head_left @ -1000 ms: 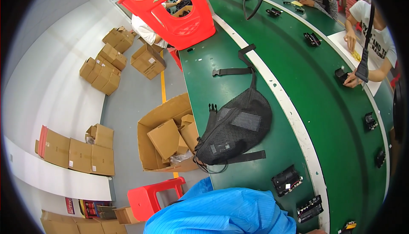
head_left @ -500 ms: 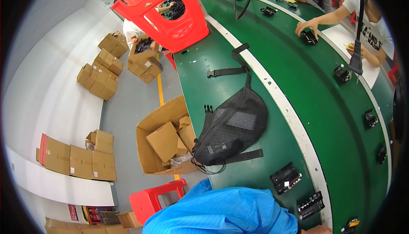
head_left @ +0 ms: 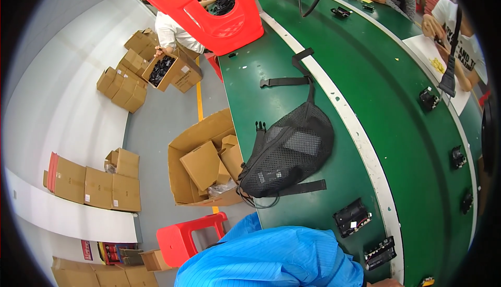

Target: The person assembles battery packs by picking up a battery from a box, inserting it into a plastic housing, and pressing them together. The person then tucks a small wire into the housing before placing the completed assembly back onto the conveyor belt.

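Head view showed neither hand: only a blue sleeve (head_left: 271, 258) filled the near edge, so whether each hand was open or gripping could not be told. The black mesh bag (head_left: 287, 156) lay on the green tabletop (head_left: 250, 78), its near-left corner at the tabletop's left edge above an open carton (head_left: 201, 161). A careless tug could likely drop it in, and its straps (head_left: 297, 78) might snag. Open room lay far left; black parts (head_left: 352, 216) crowded the near right.

Bright even overhead light, soft shadows, sharp centre; heavy fisheye bend, black vignette at edges.
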Tool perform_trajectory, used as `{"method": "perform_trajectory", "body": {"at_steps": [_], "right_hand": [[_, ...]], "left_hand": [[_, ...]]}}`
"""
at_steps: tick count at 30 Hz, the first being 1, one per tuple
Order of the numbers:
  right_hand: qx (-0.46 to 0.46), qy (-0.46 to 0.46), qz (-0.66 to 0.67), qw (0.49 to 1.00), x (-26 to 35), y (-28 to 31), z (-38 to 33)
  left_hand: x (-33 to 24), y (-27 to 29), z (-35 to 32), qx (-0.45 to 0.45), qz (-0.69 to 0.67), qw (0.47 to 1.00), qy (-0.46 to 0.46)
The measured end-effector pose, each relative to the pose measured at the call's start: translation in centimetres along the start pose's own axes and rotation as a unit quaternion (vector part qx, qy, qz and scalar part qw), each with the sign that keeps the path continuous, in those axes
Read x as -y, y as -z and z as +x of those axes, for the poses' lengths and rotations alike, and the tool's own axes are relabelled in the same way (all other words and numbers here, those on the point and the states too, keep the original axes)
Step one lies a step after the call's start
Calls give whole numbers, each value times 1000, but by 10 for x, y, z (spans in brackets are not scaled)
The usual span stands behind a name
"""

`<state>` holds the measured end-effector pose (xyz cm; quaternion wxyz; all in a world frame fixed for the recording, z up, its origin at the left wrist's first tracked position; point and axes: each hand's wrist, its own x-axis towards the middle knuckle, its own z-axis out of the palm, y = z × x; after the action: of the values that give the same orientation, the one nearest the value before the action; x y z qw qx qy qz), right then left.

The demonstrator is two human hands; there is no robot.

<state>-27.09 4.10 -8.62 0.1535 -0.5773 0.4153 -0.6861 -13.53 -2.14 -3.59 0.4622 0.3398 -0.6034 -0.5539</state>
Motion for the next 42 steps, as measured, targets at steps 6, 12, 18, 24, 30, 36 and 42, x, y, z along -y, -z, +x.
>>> {"method": "perform_trajectory", "body": {"at_steps": [6, 12, 18, 24, 30, 36, 42], "right_hand": [[-134, -307, -150, 930, 38, -10, -5], [-74, -344, 268, 897, 28, 3, -11], [-117, -362, -226, 897, 95, -78, 44], [-85, -338, -190, 918, -25, 18, -14], [-69, -317, -168, 931, -83, 27, -9], [-114, -292, -202, 928, 41, -23, -2], [-203, -313, 13, 928, 28, -48, 5]], "left_hand": [[1, 2, -1, 43, -38, 998, -6], [-22, 20, 5, 86, -68, 993, 47], [-9, 21, 3, 89, -50, 995, 19], [29, -4, 1, 89, -139, 985, 48], [22, 7, 3, 115, -159, 979, 58], [5, 9, -2, 166, 23, 985, 46], [-5, 28, 4, 49, -110, 991, -65]]}}
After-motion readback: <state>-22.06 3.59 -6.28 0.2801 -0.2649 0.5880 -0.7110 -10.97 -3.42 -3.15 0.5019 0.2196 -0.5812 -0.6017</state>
